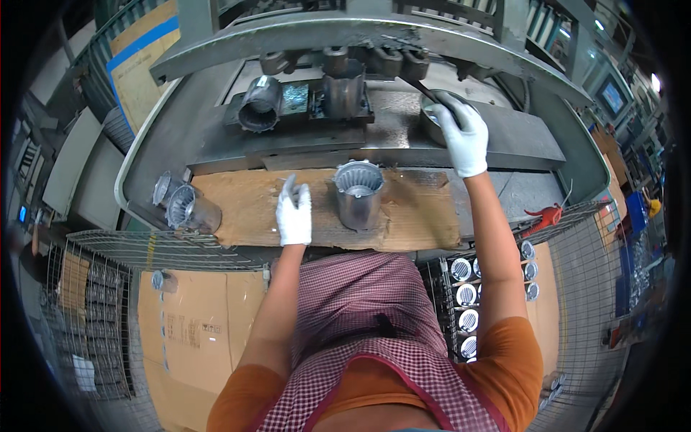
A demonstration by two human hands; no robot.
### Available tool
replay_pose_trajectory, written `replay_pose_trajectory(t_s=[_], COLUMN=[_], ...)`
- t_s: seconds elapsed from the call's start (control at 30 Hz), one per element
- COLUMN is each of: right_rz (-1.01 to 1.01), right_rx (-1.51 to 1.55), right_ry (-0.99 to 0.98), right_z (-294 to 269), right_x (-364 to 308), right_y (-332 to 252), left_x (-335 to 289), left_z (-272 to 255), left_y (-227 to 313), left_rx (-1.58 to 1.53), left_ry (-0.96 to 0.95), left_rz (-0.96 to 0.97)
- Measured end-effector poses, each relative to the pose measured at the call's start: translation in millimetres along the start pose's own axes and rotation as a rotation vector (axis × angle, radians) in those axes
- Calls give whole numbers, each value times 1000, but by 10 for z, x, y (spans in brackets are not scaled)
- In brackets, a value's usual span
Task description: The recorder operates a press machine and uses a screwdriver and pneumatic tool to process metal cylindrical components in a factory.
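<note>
My left hand [294, 214], in a white glove, hovers by the cardboard sheet [248, 194] with its fingers stretched forward and nothing in them. To its right a grey, ribbed cup-shaped metal casting [358, 205] stands upright on the cardboard, apart from the hand. My right hand [465, 137], gloved in white too, reaches forward over a round metal pot [430, 128]. Its fingers are closed round a dark, slim stick-like tool [417, 86] that points to the left; its kind does not show. The hand partly hides the pot.
Two castings [194, 209] lie at the left. On the machine bed one casting [260, 104] lies tilted beside another upright one [343, 93], under the press head [374, 43]. Red-handled pliers [543, 218] lie at the right. Wire baskets [576, 288] flank me; one holds several round parts [466, 294].
</note>
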State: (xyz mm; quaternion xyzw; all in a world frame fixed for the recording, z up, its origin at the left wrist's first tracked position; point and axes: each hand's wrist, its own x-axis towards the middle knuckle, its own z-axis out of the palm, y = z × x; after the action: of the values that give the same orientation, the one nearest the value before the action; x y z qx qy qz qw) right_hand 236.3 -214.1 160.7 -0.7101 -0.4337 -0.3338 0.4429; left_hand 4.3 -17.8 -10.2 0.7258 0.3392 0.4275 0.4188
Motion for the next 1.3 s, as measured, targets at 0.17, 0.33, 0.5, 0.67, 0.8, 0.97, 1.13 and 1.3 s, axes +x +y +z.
replay_pose_trajectory(t_s=[0.17,0.33,0.5,0.67,0.8,0.97,1.13,1.3], right_rz=[-311,-150,-8,235,281,468,391,220], right_rx=[-189,-224,-124,-204,-243,-418,-636,-613], right_ry=[-159,-170,44,-33,-125,-348,-503,-206], right_z=[615,805,373,2,-235,-389,-520,-716], right_x=[408,582,547,516,274,-174,-396,-756], right_y=[-462,-409,177,465,733,1055,1059,810], left_x=[6,4,3,-13,24,-113,-136,-403], left_z=[-9,-40,-16,-53,12,20,25,-175], left_y=[23,-7,20,92,-141,714,836,1010], left_rx=[60,48,59,37,-22,143,424,387], left_ry=[-34,-20,-56,-32,-86,-497,-410,-338], left_rz=[0,24,-23,20,48,59,336,857])
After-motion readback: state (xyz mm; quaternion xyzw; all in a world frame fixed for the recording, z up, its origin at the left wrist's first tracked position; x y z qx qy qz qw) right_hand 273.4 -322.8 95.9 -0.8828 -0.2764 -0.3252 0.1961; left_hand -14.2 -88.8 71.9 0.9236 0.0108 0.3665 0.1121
